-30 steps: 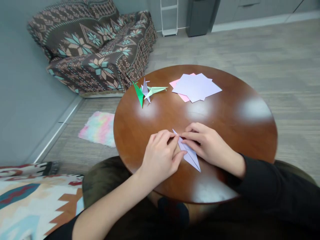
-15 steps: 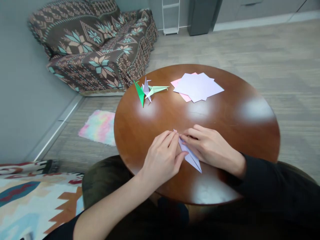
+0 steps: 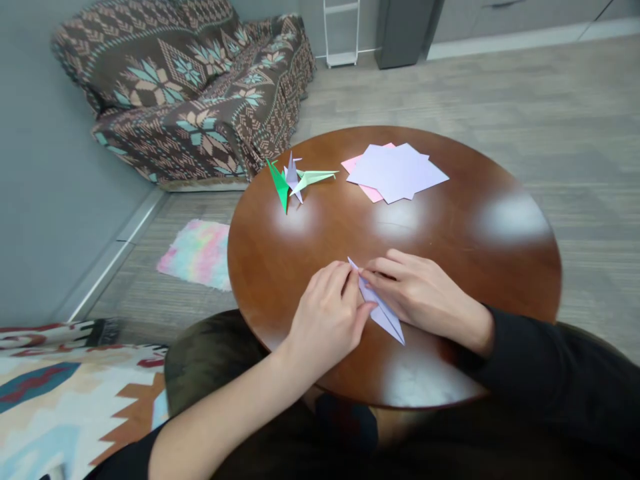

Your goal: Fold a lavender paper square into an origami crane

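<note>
A: We note the left hand (image 3: 327,313) lying knuckles up on the round table (image 3: 500,267), forearm coming in from 7 o'clock, its fingers curled and pressing the left edge of the folded lilac paper (image 3: 383,310).

B: And the right hand (image 3: 417,293) enters from 4 o'clock in a black sleeve, fingers flat, fingertips pinning the paper's upper point. The paper lies near the table's 6 o'clock edge, a long narrow kite between both hands.

A: Against the frame half a second back, we see the left fingers drawn slightly tighter toward the crease; the paper has barely shifted.

B: At 11 o'clock, the finished paper cranes (image 3: 295,180) sit unchanged; at 12, the stack of paper sheets (image 3: 395,172) too.
</note>
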### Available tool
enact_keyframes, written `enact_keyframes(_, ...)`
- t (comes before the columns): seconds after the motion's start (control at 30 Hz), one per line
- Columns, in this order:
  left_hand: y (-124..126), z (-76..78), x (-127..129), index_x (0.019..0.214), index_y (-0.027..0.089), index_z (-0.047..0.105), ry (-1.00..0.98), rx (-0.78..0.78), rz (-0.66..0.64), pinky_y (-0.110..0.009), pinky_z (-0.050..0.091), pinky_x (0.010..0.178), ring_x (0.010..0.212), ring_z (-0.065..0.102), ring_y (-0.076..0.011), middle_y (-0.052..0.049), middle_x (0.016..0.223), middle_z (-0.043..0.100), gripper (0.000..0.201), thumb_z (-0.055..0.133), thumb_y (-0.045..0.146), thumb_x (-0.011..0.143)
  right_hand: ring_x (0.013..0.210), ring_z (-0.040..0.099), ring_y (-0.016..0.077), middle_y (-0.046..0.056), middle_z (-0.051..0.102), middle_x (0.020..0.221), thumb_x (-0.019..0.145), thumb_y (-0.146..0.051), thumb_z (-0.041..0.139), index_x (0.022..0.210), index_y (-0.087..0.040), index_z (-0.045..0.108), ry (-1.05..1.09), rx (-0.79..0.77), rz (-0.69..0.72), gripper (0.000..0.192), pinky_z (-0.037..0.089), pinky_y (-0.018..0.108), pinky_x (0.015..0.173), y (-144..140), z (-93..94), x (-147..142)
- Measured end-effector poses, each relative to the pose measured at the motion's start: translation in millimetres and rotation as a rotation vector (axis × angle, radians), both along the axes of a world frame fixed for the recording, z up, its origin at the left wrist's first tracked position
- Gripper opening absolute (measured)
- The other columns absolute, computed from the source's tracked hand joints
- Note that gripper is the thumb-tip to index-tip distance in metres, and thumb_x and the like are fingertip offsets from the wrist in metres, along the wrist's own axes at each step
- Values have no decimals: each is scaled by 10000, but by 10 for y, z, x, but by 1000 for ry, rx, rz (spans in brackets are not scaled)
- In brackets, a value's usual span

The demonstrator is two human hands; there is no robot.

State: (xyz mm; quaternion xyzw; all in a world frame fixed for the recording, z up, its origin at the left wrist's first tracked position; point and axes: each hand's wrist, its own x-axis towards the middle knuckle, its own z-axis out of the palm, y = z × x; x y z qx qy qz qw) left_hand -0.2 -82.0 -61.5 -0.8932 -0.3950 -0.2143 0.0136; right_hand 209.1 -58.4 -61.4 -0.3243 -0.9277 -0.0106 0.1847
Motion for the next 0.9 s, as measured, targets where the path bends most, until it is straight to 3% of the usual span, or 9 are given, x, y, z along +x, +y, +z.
enact_keyframes(0.5, 26, 28, -21, 1297, 52, 606, -22, -74, -17, -510, 546, 1067, 1226, 613, -351, -205, 1226, 674, 435, 621, 332, 965, 750, 532, 223, 96, 659, 853, 1060, -207, 488, 939, -122, 729, -56, 58, 69, 283, 430, 370, 621, -28, 25, -5)
enact_keyframes(0.63, 53, 34, -68, 1311, 51, 612, -34, -92, -49, -514, 545, 1077, 1248, 613, -353, -207, 1238, 681, 449, 617, 341, 969, 798, 616, 212, 94, 709, 899, 1051, -225, 513, 959, -151, 749, 110, -147, 26, 264, 474, 345, 668, 0, 71, 30)
enact_keyframes(0.73, 101, 49, -175, 1331, 43, 613, -37, -127, -125, -507, 529, 1109, 1295, 594, -346, -202, 1282, 680, 452, 603, 324, 977, 852, 667, 206, 74, 740, 904, 1001, -207, 609, 901, -178, 753, 367, -344, -109, 178, 518, 339, 776, 103, 104, 53)
enact_keyframes(0.8, 136, 60, -264, 1361, 58, 604, -35, -162, -188, -502, 514, 1135, 1335, 574, -334, -187, 1329, 671, 454, 599, 305, 980, 879, 669, 225, 81, 749, 929, 940, -186, 693, 931, -174, 759, 445, -374, -226, 67, 522, 362, 804, 195, 97, 49)
enact_keyframes(0.9, 167, 73, -366, 1399, 78, 585, -37, -210, -246, -488, 487, 1173, 1405, 523, -316, -172, 1401, 641, 460, 597, 267, 979, 918, 656, 246, 79, 747, 946, 901, -185, 748, 905, -186, 762, 452, -379, -263, 15, 496, 404, 866, 310, 41, 8)
